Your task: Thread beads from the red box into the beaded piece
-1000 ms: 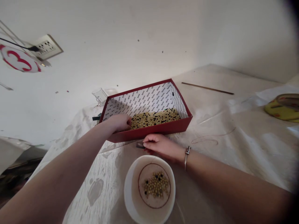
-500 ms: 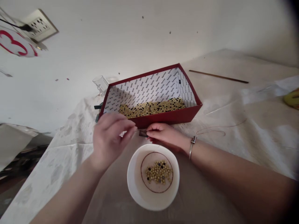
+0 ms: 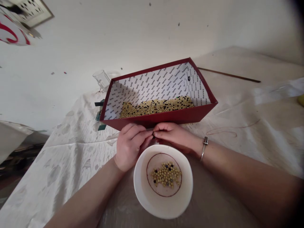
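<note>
My left hand (image 3: 132, 144) and my right hand (image 3: 169, 134) meet fingertip to fingertip just in front of the red box (image 3: 163, 117). Both are closed in a pinch. A small dark flat piece (image 3: 153, 134) shows at the right fingertips, mostly covered by the fingers. What the left fingers pinch is hidden. Right below the hands stands a white bowl (image 3: 142, 190) with loose yellowish beads (image 3: 165, 174) and a few dark ones in its bottom. The box, lined with printed paper, holds a long heap of similar beads (image 3: 156, 107).
A clear glass (image 3: 101, 79) stands behind the box's left end, with dark green pieces (image 3: 102, 127) beside the box. A thin brown stick (image 3: 230, 75) and a loose reddish thread (image 3: 223, 131) lie to the right on the pale tablecloth (image 3: 78, 158).
My left hand has moved right and down, its fingertips now against the right ones. The dark piece, plainer before, is largely covered. The view has shifted slightly.
</note>
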Motion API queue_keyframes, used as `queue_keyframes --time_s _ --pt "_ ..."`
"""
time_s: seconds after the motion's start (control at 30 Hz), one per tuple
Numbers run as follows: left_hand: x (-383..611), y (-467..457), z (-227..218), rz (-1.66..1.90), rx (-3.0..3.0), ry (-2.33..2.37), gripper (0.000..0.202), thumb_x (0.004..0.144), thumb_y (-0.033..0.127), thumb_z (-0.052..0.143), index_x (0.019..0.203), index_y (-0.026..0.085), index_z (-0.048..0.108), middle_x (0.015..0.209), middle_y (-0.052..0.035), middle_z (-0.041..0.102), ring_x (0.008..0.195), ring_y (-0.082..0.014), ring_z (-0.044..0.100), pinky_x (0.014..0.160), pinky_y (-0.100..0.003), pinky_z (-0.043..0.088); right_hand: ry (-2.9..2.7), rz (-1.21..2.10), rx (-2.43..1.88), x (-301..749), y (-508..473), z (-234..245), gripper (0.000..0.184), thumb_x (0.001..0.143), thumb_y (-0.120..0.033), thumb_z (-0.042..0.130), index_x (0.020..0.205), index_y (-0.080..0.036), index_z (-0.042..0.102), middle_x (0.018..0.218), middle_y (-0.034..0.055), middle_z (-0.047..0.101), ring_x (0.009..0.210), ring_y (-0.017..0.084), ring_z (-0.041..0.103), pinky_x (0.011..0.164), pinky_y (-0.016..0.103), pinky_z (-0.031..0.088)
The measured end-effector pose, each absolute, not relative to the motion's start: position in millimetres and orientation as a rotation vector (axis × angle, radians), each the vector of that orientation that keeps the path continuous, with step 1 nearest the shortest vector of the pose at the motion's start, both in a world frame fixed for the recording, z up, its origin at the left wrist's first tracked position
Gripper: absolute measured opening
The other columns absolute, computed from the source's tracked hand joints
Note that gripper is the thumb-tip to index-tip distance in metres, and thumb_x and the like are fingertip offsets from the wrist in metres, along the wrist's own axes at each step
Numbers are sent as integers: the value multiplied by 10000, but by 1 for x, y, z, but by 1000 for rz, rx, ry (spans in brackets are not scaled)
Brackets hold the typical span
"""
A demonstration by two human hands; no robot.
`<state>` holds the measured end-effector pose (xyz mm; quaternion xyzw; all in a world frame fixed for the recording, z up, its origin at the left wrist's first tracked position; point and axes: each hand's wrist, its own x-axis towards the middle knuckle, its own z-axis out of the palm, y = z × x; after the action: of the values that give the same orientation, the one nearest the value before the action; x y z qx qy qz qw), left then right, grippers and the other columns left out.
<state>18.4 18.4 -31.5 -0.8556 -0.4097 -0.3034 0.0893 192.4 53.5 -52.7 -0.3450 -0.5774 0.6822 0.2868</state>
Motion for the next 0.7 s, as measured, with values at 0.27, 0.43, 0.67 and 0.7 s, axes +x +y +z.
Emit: queue_keyframes --time_s 0.27,0.43,0.67,0.7 --pt "24 18 -32 -995 -2505 -1393 98 732 194 596 824 206 624 826 -19 594 800 -139 521 732 -294 431 -1527 1835 -939 193 51 -51 136 750 -292 536 718 -159 531 637 -25 533 572 77 474 558 212 361" --pt "25 17 -31 -983 -2460 -1434 57 725 210 600 778 193 612 816 -20 586 800 -145 519 740 -305 425 -1518 1834 -927 192 51 -53 142 754 -307 532 733 -167 537 646 -22 537 573 79 477 556 214 365" --pt "23 20 -31 -882 -2421 -1370 27 707 183 592 732 187 602 789 -18 588 779 -151 513 738 -309 421 -1562 1801 -943 192 51 -52 142 755 -302 530 740 -162 548 650 -16 539 591 85 482 566 216 367" --pt "22 19 -31 -875 -2407 -1364 22 707 183 589 726 185 600 785 -19 588 777 -152 512 737 -310 420 -1553 1810 -942 192 51 -52 140 755 -301 529 743 -162 547 653 -16 540 590 84 483 565 215 368"
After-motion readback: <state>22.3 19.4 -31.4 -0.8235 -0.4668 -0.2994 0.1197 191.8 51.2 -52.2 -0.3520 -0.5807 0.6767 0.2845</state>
